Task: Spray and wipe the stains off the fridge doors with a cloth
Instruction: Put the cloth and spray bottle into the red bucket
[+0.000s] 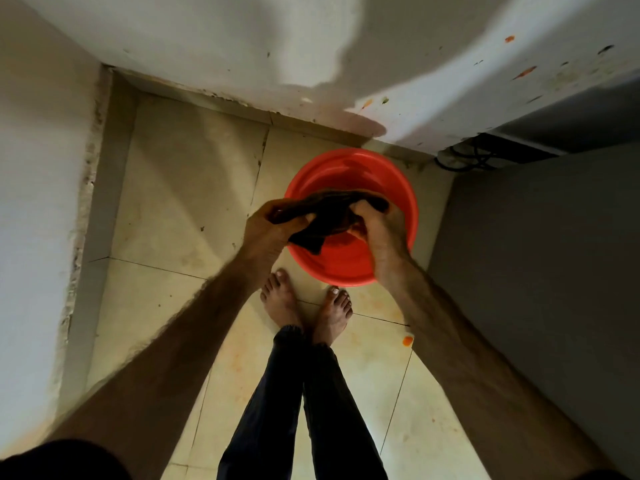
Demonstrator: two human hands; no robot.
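Note:
A dark cloth (329, 216) is stretched between both my hands above a red bucket (346, 168) that stands on the tiled floor. My left hand (273, 226) grips the cloth's left end. Its right end is gripped by my right hand (377, 226), over the bucket's opening. A loose corner of the cloth hangs down into the bucket. The grey fridge side (540, 258) fills the right of the view. No spray bottle is in view.
My bare feet (304, 306) stand just in front of the bucket. White walls with orange and dark spots (519, 71) close the corner ahead and to the left. An orange blot (408, 340) lies on the floor tiles near the fridge. Cables (464, 157) sit behind the fridge.

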